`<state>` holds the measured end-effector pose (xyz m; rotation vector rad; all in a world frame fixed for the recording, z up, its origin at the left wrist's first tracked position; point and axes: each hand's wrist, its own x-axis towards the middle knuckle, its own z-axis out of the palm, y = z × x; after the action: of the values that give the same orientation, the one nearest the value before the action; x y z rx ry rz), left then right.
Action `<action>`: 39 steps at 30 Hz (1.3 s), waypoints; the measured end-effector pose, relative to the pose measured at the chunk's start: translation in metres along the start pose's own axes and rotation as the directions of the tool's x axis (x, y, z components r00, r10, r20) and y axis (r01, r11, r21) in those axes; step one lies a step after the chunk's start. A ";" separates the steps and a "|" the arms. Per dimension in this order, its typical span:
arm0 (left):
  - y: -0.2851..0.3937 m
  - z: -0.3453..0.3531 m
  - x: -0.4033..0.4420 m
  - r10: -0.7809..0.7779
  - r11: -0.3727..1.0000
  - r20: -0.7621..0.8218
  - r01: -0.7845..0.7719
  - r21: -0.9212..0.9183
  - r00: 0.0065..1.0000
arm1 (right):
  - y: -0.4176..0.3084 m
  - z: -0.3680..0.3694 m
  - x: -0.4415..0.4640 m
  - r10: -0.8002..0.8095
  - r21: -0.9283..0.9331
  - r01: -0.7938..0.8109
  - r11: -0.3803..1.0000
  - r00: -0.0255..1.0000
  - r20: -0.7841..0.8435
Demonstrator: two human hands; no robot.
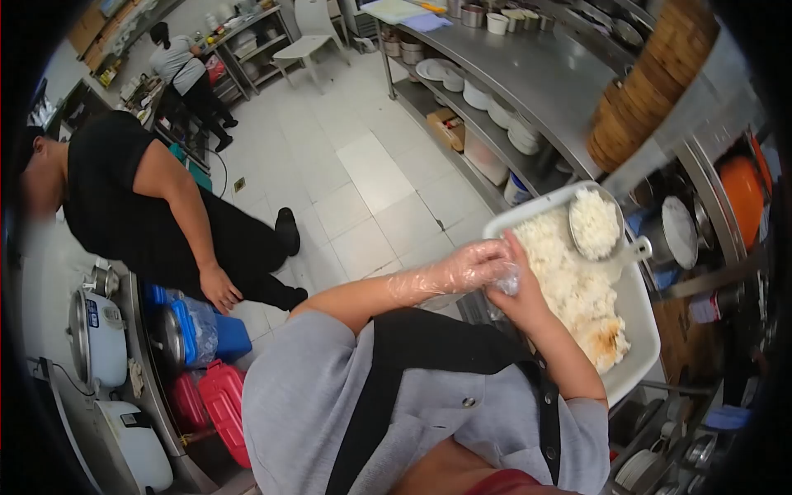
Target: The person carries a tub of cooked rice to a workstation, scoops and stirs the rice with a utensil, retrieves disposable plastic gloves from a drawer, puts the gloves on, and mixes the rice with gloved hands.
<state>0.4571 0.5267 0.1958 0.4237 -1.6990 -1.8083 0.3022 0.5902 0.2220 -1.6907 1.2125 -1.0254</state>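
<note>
My left hand (483, 266) wears a clear plastic glove that reaches up the forearm. Its fingers are curled together against my right hand (524, 299), and what they grip is hidden. Crumpled clear plastic (506, 281) is pinched in my bare right hand. Both hands meet at the near edge of a white tub (645, 351). White rice (569, 276) fills much of the tub, with a browned patch at its lower end. A round metal scoop (593, 227) heaped with rice rests at the tub's upper right, away from both hands.
A person in black (107, 186) stands at the left; another (186, 70) works farther back. A steel counter (528, 62) holds stacked bamboo steamers (652, 87), with dishes below. Rice cookers (107, 342), a blue bin (227, 337) and red lids (224, 404) are at the lower left.
</note>
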 end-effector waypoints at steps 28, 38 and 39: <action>0.020 -0.568 -0.041 0.129 0.940 -0.920 0.250 0.232 0.371 | 0.235 0.137 0.482 0.483 0.181 -0.496 0.849 0.868 0.113; -0.047 -0.674 -0.077 -0.181 0.943 -0.983 0.285 -0.172 0.006 | 0.215 0.241 0.728 0.180 -0.127 -0.132 0.983 0.826 0.534; -0.044 -0.685 -0.075 -0.205 0.940 -0.975 0.262 -0.219 -0.082 | 0.215 0.256 0.747 0.121 -0.063 -0.104 0.993 0.815 0.567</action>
<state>0.9252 0.0387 0.0553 1.6926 -0.4776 -0.9215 0.6290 -0.1403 0.0519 -1.7484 0.9100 -0.3706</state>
